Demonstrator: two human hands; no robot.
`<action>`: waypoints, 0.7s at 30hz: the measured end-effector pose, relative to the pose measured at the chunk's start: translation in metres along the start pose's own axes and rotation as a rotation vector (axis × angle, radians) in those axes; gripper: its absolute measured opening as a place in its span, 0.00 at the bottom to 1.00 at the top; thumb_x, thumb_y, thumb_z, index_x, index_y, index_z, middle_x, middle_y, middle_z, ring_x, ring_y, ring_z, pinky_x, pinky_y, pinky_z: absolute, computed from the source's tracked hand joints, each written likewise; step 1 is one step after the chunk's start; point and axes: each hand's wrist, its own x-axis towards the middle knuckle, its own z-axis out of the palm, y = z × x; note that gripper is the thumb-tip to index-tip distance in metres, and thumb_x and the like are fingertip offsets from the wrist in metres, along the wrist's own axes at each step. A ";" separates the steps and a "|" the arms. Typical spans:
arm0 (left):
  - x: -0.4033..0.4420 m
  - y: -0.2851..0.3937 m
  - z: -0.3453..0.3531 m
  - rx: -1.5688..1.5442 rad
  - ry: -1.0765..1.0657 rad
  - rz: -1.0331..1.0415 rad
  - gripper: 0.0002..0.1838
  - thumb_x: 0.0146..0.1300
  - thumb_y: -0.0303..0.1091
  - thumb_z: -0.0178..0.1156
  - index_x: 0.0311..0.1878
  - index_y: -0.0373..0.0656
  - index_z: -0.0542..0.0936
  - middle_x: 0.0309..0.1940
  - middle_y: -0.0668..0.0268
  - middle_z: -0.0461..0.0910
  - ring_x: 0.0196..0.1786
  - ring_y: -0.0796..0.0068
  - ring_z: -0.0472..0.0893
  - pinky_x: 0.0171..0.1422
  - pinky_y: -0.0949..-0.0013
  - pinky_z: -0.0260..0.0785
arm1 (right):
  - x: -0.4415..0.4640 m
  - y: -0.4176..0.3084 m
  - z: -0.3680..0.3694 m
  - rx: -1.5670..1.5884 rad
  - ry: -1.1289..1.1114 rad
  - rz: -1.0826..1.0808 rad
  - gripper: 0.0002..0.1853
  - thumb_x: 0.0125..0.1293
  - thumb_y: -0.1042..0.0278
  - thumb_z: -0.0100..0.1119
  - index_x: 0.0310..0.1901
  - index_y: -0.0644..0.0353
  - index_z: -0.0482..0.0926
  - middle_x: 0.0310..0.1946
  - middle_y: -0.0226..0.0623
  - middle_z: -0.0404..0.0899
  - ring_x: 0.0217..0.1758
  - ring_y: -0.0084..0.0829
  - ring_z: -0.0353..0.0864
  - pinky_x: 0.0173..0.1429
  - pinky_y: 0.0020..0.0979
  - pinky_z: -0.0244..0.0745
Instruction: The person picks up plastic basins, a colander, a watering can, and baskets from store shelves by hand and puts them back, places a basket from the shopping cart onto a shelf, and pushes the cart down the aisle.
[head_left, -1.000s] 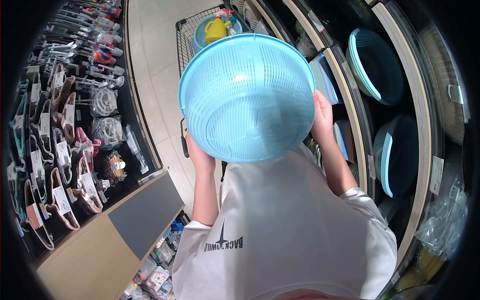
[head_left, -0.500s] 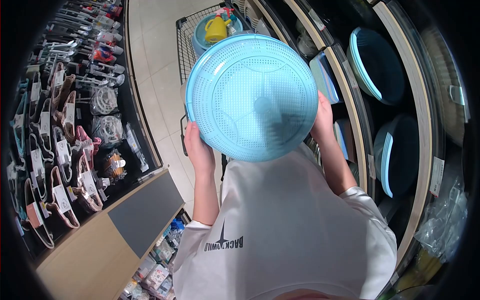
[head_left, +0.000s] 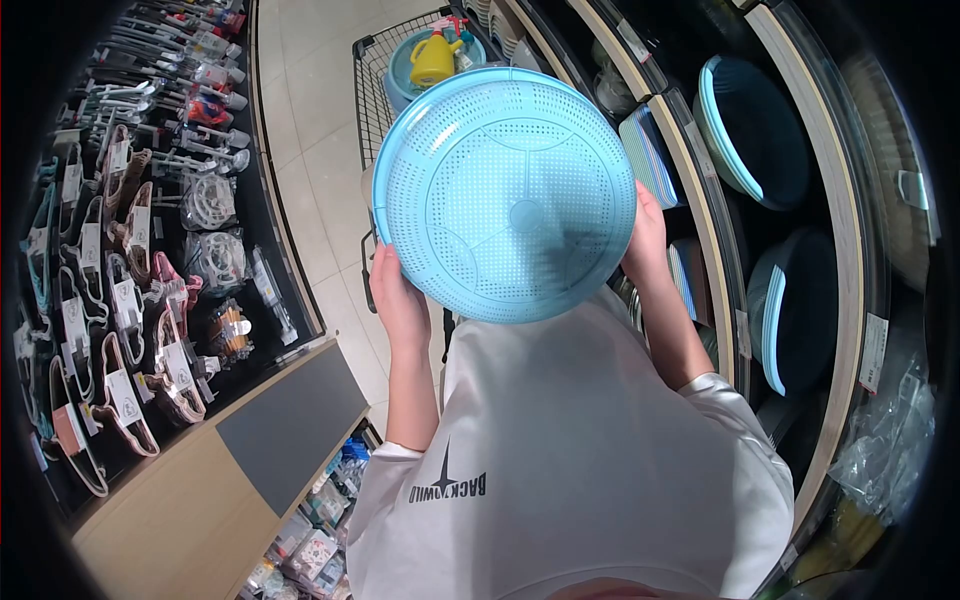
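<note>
A round light-blue plastic colander (head_left: pixel 480 215) with many small holes is held up in front of my chest. My left hand (head_left: pixel 396 290) grips its rim at the lower left, fingers partly hidden behind it. On the opposite side, my right hand (head_left: pixel 645 238) closes on the rim, with most of its fingers out of sight. Behind the colander stands a wire shopping cart (head_left: pixel 372 110). Inside the cart are a blue basin (head_left: pixel 402 70) and a yellow watering can (head_left: pixel 433 60).
On the left, a display holds packaged hangers (head_left: pixel 125 395) and brushes (head_left: pixel 215 75). Shelves on the right carry blue basins (head_left: pixel 708 120) and striped items (head_left: pixel 648 155). A clear plastic bag (head_left: pixel 885 455) hangs low at the right. Tiled floor (head_left: pixel 315 170) runs beside the cart.
</note>
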 end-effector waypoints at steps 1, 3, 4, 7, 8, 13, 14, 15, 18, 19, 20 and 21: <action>0.000 0.001 0.001 -0.002 0.007 -0.007 0.19 0.81 0.38 0.45 0.60 0.35 0.79 0.49 0.66 0.83 0.51 0.77 0.81 0.57 0.70 0.72 | 0.000 0.001 -0.001 -0.003 -0.003 0.000 0.19 0.87 0.57 0.42 0.54 0.63 0.79 0.40 0.27 0.83 0.38 0.13 0.79 0.43 0.20 0.75; -0.001 0.002 0.002 -0.001 0.010 -0.010 0.19 0.81 0.38 0.45 0.60 0.35 0.79 0.49 0.66 0.83 0.51 0.77 0.81 0.57 0.70 0.72 | 0.000 0.000 -0.001 -0.006 -0.006 0.000 0.19 0.87 0.57 0.42 0.54 0.63 0.79 0.40 0.27 0.83 0.38 0.14 0.79 0.43 0.20 0.75; -0.001 0.002 0.002 0.001 0.014 -0.013 0.19 0.81 0.38 0.45 0.60 0.35 0.79 0.49 0.66 0.83 0.51 0.77 0.81 0.57 0.70 0.72 | 0.000 -0.001 0.000 0.000 0.003 -0.004 0.19 0.87 0.57 0.42 0.53 0.63 0.79 0.40 0.27 0.83 0.37 0.14 0.79 0.43 0.20 0.74; -0.001 0.001 0.000 0.009 -0.002 -0.011 0.19 0.81 0.38 0.44 0.60 0.35 0.79 0.49 0.66 0.83 0.51 0.77 0.81 0.58 0.70 0.72 | 0.000 -0.001 0.002 0.012 0.019 -0.014 0.19 0.87 0.58 0.42 0.52 0.63 0.79 0.39 0.27 0.83 0.37 0.14 0.78 0.43 0.20 0.74; -0.001 0.000 -0.001 0.009 -0.002 -0.011 0.19 0.81 0.38 0.44 0.60 0.35 0.79 0.49 0.66 0.83 0.51 0.77 0.81 0.58 0.70 0.72 | 0.000 -0.001 0.002 0.017 0.025 -0.019 0.19 0.87 0.58 0.42 0.52 0.63 0.80 0.39 0.27 0.83 0.36 0.14 0.78 0.42 0.20 0.73; 0.000 0.001 0.000 0.042 0.002 0.004 0.19 0.82 0.38 0.45 0.60 0.34 0.79 0.50 0.65 0.83 0.52 0.77 0.81 0.59 0.70 0.72 | 0.001 0.000 0.001 0.001 0.024 -0.028 0.19 0.87 0.58 0.43 0.51 0.63 0.80 0.37 0.25 0.82 0.35 0.12 0.75 0.40 0.19 0.70; 0.001 0.000 -0.004 0.042 0.001 0.004 0.19 0.82 0.38 0.45 0.60 0.34 0.79 0.50 0.65 0.83 0.52 0.77 0.81 0.59 0.70 0.72 | 0.001 -0.001 0.001 -0.007 0.028 -0.033 0.19 0.87 0.58 0.43 0.50 0.63 0.80 0.36 0.25 0.82 0.34 0.12 0.75 0.40 0.19 0.70; 0.002 -0.001 -0.010 0.043 -0.046 -0.006 0.21 0.83 0.39 0.45 0.64 0.34 0.77 0.55 0.64 0.82 0.57 0.76 0.80 0.63 0.69 0.70 | 0.002 0.001 -0.001 -0.007 0.029 -0.034 0.19 0.87 0.58 0.43 0.50 0.63 0.80 0.36 0.25 0.82 0.34 0.12 0.75 0.40 0.19 0.70; 0.002 -0.001 -0.012 0.051 -0.085 -0.012 0.22 0.84 0.39 0.45 0.68 0.34 0.75 0.58 0.65 0.82 0.60 0.77 0.79 0.67 0.69 0.69 | 0.004 0.004 -0.005 -0.020 0.020 -0.043 0.19 0.87 0.58 0.43 0.51 0.64 0.80 0.36 0.24 0.81 0.34 0.11 0.74 0.40 0.19 0.69; 0.002 0.000 -0.011 0.059 -0.076 -0.008 0.21 0.84 0.39 0.45 0.67 0.34 0.76 0.56 0.66 0.82 0.58 0.78 0.79 0.65 0.70 0.69 | 0.004 0.003 -0.003 -0.025 0.022 -0.052 0.19 0.87 0.58 0.43 0.51 0.64 0.81 0.35 0.24 0.81 0.34 0.11 0.74 0.40 0.19 0.69; 0.002 0.000 -0.013 0.059 -0.076 -0.008 0.21 0.84 0.39 0.45 0.67 0.34 0.76 0.56 0.66 0.82 0.58 0.78 0.79 0.65 0.70 0.69 | 0.003 0.001 -0.001 -0.030 0.025 -0.060 0.19 0.87 0.58 0.43 0.51 0.64 0.81 0.35 0.23 0.81 0.34 0.11 0.74 0.40 0.19 0.69; 0.003 0.000 -0.016 0.115 -0.061 -0.014 0.20 0.84 0.38 0.45 0.64 0.34 0.77 0.52 0.68 0.82 0.54 0.80 0.78 0.61 0.71 0.69 | 0.003 -0.001 0.001 -0.030 0.025 -0.060 0.19 0.87 0.58 0.43 0.51 0.64 0.81 0.35 0.23 0.81 0.34 0.11 0.74 0.40 0.19 0.69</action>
